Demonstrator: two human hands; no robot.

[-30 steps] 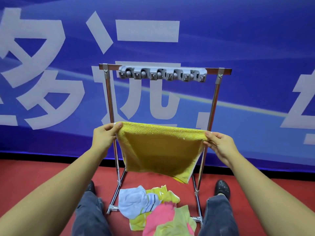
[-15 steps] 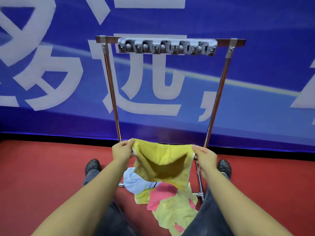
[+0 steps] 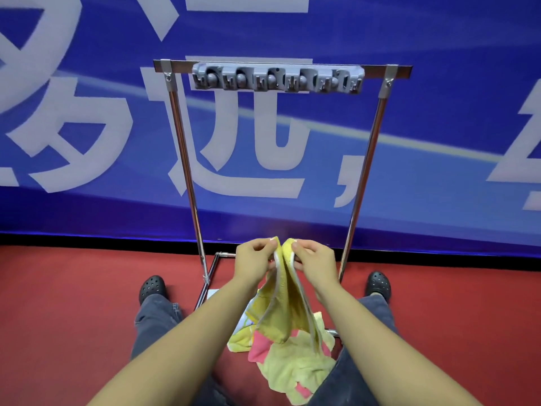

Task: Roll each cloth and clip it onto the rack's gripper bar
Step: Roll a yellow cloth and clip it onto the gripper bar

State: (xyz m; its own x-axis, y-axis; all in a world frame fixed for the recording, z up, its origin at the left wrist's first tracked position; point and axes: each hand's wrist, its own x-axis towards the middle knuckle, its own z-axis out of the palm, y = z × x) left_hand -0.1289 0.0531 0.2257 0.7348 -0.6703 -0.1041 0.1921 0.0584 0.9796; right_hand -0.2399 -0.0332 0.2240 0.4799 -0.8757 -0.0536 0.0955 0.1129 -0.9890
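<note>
Left hand (image 3: 254, 260) and right hand (image 3: 313, 259) each pinch the yellow cloth (image 3: 282, 303), corners together, at 6 o'clock below gripper bar (image 3: 278, 79).

Forearms (image 3: 164, 356) run out of the bottom of the frame, covering most of the cloth pile (image 3: 292, 367) at lower centre. White lettering on the blue banner (image 3: 439, 142) is cut off at the top, left and right edges. The rack's (image 3: 187, 171) right foot is hidden.

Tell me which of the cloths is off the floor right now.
The yellow terry cloth, pinched at its top corners by the left hand and right hand; the other cloths lie heaped below.
</note>
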